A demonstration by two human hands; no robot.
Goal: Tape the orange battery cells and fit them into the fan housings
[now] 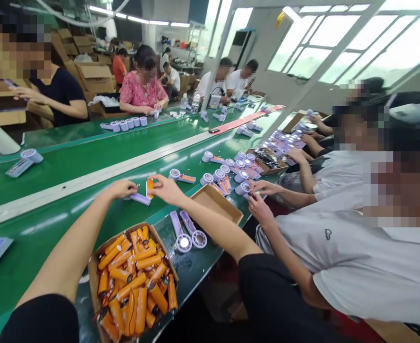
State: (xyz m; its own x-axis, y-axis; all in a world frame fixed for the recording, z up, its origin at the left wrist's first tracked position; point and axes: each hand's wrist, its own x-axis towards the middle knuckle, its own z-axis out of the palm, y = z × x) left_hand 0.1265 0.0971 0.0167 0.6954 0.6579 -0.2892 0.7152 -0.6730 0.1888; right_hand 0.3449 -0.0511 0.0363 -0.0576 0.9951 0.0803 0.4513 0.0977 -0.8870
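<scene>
I hold an orange cell [149, 186] upright between the fingertips of my right hand [167, 189], at the right end of a lilac housing [141, 199] on the green tabletop [35, 257]; whether they touch, I can't tell. I'd grip the cell lightly by its sides and keep any leads clear of the housing's edges. It's just right of my left hand [121, 189], whose fingertips bunch together, perhaps on something small, too indistinct to tell. Nearer me sits a cardboard box [161, 239] of more cells.
</scene>
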